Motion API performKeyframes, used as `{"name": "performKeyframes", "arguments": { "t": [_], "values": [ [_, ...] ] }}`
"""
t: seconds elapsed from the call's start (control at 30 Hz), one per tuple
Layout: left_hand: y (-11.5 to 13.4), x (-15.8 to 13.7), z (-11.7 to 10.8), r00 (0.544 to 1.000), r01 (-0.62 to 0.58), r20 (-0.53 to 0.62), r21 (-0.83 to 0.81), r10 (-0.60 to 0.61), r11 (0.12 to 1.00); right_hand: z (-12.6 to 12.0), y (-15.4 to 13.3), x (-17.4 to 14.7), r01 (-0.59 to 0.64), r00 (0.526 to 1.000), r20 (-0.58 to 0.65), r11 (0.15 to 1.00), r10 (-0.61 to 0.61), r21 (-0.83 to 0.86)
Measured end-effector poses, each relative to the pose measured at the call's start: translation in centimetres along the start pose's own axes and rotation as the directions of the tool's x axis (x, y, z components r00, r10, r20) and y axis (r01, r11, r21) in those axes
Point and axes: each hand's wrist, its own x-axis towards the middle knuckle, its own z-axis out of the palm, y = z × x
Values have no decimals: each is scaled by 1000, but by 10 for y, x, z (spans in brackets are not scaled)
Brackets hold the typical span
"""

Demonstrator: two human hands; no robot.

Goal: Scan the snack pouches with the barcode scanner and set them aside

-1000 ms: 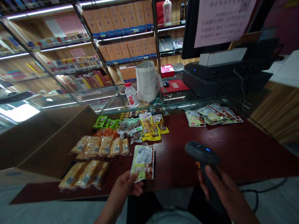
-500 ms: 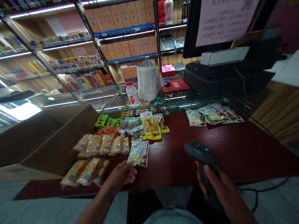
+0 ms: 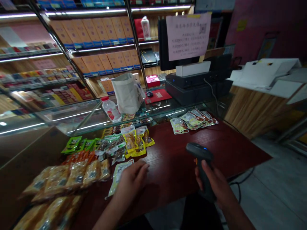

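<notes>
The left hand [image 3: 131, 182] lies flat over a pale packet [image 3: 118, 175] on the dark red bench [image 3: 172, 166], fingers [image 3: 141, 166] spread loose on top of it rather than clamped round it. Whether the thumb pinches the packet's edge I cannot tell, as the hand hides that side. The packet sits flat near the front edge of the bench, just right of the orange snack bags [image 3: 72, 174], with its upper end peeking out beyond the knuckles.

The right hand [image 3: 213, 183] is clenched round the grip of a black scanner [image 3: 200, 153], held upright above the bench's front edge, well to the right of the packet. A small blue light shows on the scanner's head.

Behind the left hand lie yellow packets [image 3: 135, 142] and a row of green packets [image 3: 76, 145]. Farther back and right, a fanned stack of packets [image 3: 192, 118] rests near the glass counter [image 3: 79, 115]. On that glass stand a bottle [image 3: 110, 109] and a white bag [image 3: 127, 92], side by side. A monitor [image 3: 165, 48] with a pink notice [image 3: 188, 35] rises behind them.
</notes>
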Motion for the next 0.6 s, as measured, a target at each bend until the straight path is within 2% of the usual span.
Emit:
{"name": "performKeyframes", "arguments": {
  "t": [0.07, 0.1, 0.2, 0.3, 0.4, 0.47, 0.53, 0.6],
  "values": [
    [13, 49, 42, 990, -111, 84, -52, 115, 992, -4, -1, 2, 1, 1000, -23, 1000, 0, 30],
    [18, 76, 62, 984, -132, 114, -33, 135, 991, -7, -1, 2, 2, 1000, -29, 999, -1, 43],
    [35, 148, 109, 994, -83, 77, 100, 75, 992, -14, 4, 0, 0, 998, -55, 998, 4, 62],
    [48, 199, 141, 998, 60, 15, 184, -64, 981, -18, 11, -1, -12, 997, -74, 999, 16, 44],
    [56, 223, 160, 970, 243, -43, 232, -240, 942, -20, 17, 0, -27, 997, -73, 999, 29, 31],
    [57, 230, 165, 948, 319, -63, 232, -313, 919, -19, 18, 1, -27, 996, -86, 999, 31, 44],
    [55, 231, 165, 942, 337, -57, 205, -332, 919, -19, 17, 0, -17, 995, -98, 999, 22, 50],
    [51, 227, 161, 954, 301, -39, 149, -298, 942, -19, 17, 0, -5, 994, -106, 998, 11, 57]
  ]
}}
